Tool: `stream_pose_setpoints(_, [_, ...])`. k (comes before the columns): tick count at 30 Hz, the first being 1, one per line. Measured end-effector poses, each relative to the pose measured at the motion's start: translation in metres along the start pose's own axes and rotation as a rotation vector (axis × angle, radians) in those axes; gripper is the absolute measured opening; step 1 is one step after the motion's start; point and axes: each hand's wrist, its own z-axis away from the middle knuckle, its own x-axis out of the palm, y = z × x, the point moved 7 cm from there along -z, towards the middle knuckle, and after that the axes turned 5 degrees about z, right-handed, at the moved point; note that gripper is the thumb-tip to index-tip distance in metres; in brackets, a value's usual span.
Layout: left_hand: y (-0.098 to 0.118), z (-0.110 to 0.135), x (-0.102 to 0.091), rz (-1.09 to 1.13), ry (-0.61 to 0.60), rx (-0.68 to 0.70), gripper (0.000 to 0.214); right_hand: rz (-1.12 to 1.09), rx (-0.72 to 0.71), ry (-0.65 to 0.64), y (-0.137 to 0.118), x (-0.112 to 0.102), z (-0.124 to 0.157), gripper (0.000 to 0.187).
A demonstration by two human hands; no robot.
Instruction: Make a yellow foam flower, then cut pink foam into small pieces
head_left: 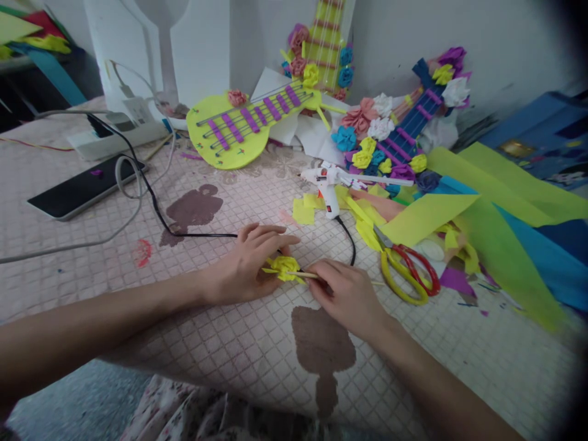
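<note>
A small yellow paper flower (283, 267) sits between my hands, just above the patterned tablecloth. My left hand (250, 263) is curled at the flower's left side, its thumb and fingers on the petals. In my right hand (344, 291) a thin wooden stick (301, 275) is pinched, its tip lying against the flower. The fingertips partly hide where stick and petals meet. Beyond the hands lies a white hot glue gun (327, 190), its black cord running down behind my right hand. Scissors (408, 274) with red and yellow handles rest to the right.
A yellow paper guitar (239, 131) and a blue one (408, 122) with paper flowers are at the back. Coloured paper sheets (500, 245) spread on the right. On the left are a dark phone-like slab (85, 187), a power strip (113, 138) and loose cables.
</note>
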Motion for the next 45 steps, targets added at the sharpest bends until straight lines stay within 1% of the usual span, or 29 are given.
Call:
stream_pose_setpoints(4, [-0.003,0.001,0.003,-0.014,-0.026,-0.017,0.055,0.004,0.007,-0.001,0.001,-0.002,0.0,0.009])
stream_pose_setpoints(6, [-0.004,0.002,0.004,-0.031,-0.028,-0.007,0.058,-0.011,0.002,-0.014,0.0,-0.003,0.0,0.007])
stream_pose_setpoints(10, [-0.006,0.004,0.004,-0.069,-0.043,0.015,0.068,-0.029,0.003,0.004,-0.001,-0.008,0.001,0.017])
stream_pose_setpoints(13, [-0.006,0.005,-0.001,-0.077,-0.037,0.046,0.073,-0.069,0.032,0.025,0.003,-0.013,0.002,0.022])
stream_pose_setpoints(16, [-0.003,0.004,-0.013,-0.073,-0.012,0.094,0.072,-0.061,0.059,0.061,0.007,-0.018,0.003,0.021])
stream_pose_setpoints(18, [0.001,0.003,-0.025,-0.062,0.009,0.123,0.064,-0.023,0.061,0.089,0.009,-0.021,0.004,0.02])
stream_pose_setpoints(20, [0.001,0.002,-0.038,-0.047,0.046,0.106,0.046,0.0,0.063,0.097,0.01,-0.021,0.004,0.019])
stream_pose_setpoints(23, [-0.006,0.001,-0.061,-0.029,0.2,-0.015,0.022,-0.016,0.086,0.079,0.011,-0.02,0.004,0.019])
stream_pose_setpoints(24, [-0.01,0.001,-0.065,-0.013,0.222,-0.062,0.015,-0.019,0.094,0.076,0.011,-0.02,0.004,0.018])
stream_pose_setpoints(25, [-0.014,0.001,-0.066,0.016,0.202,-0.107,0.011,-0.018,0.096,0.071,0.01,-0.02,0.004,0.018])
stream_pose_setpoints(26, [-0.018,0.001,-0.062,0.055,0.136,-0.149,0.011,-0.012,0.092,0.061,0.009,-0.019,0.003,0.017])
stream_pose_setpoints(28, [-0.023,0.002,-0.048,0.139,-0.084,-0.207,0.013,-0.002,0.068,0.019,0.005,-0.015,0.003,0.015])
stream_pose_setpoints(30, [-0.022,0.005,-0.034,0.191,-0.275,-0.205,0.012,0.006,0.034,-0.035,0.001,-0.01,0.002,0.013])
stream_pose_setpoints(32, [-0.019,0.008,-0.027,0.18,-0.361,-0.178,0.013,0.021,0.008,-0.063,-0.002,-0.005,0.002,0.008])
stream_pose_setpoints(34, [-0.016,0.01,-0.021,0.135,-0.393,-0.153,0.013,0.044,-0.004,-0.062,-0.003,-0.002,0.002,0.004])
stream_pose_setpoints(38, [-0.007,0.009,-0.011,0.096,-0.391,-0.052,0.004,0.077,-0.003,-0.033,-0.001,0.0,0.002,0.01])
stream_pose_setpoints(40, [-0.001,0.008,-0.007,0.108,-0.38,-0.002,0.008,0.097,-0.006,-0.012,0.0,-0.001,0.001,0.011])
stream_pose_setpoints(45, [0.009,0.008,0.0,0.141,-0.357,0.05,0.011,0.12,-0.018,0.016,0.002,-0.006,0.001,0.013])
